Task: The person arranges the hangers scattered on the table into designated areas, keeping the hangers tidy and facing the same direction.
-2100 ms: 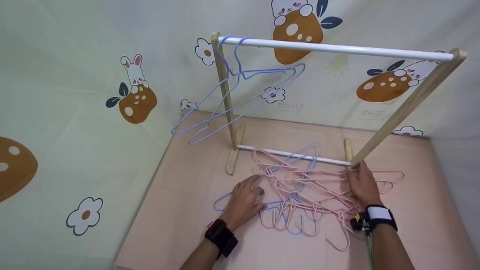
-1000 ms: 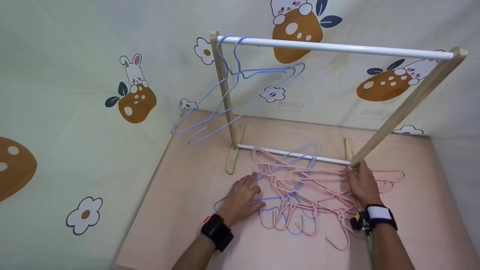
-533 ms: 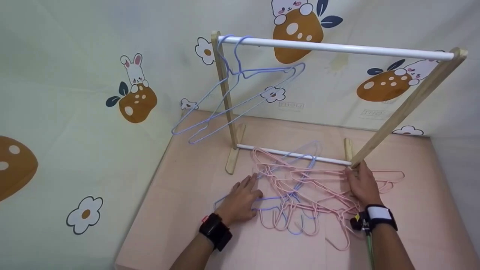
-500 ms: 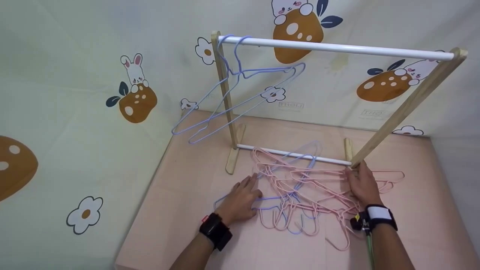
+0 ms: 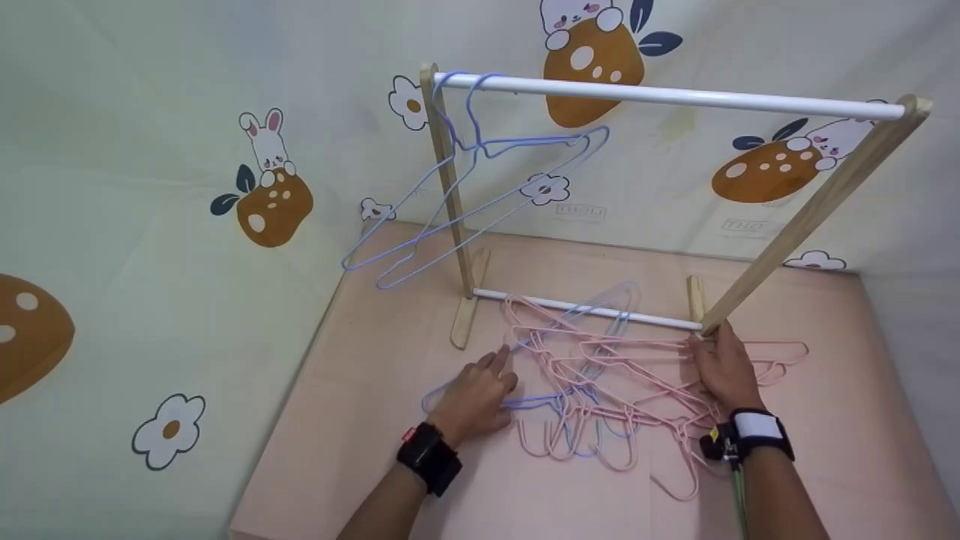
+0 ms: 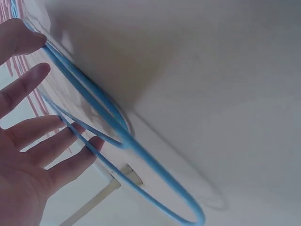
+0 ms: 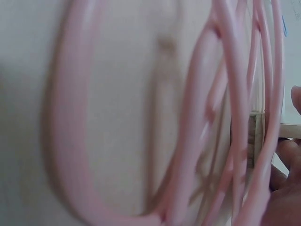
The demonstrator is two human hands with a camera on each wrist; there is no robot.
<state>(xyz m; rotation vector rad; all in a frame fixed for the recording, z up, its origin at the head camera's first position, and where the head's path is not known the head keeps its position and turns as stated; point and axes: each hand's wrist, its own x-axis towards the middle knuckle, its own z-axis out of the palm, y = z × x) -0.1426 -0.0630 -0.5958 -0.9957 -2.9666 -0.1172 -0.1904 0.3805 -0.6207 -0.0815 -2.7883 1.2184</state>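
My left hand [image 5: 474, 397] is at the left side of a pile on the pink surface, holding a blue hanger [image 5: 529, 405]. In the left wrist view the thumb touches one wire of that blue hanger [image 6: 155, 162], and the fingertips meet the other wire; the near end stands off the surface above its shadow. My right hand [image 5: 726, 371] grips the base of the clothes rack [image 5: 810, 217] at the foot of its right post; its fingers are partly hidden. Pink hangers [image 5: 637, 364] lie tangled over other blue ones between the hands.
Two blue hangers [image 5: 480, 146] hang at the left end of the rack's white top rail [image 5: 675, 95]. A white lower bar [image 5: 585, 307] runs just behind the pile. Patterned walls [image 5: 165, 322] stand left and behind.
My left hand has shifted slightly left and toward me, its fingers drawing in. The blue hanger has moved a little, its hook shifting among the pink hooks. The right hand stays put.
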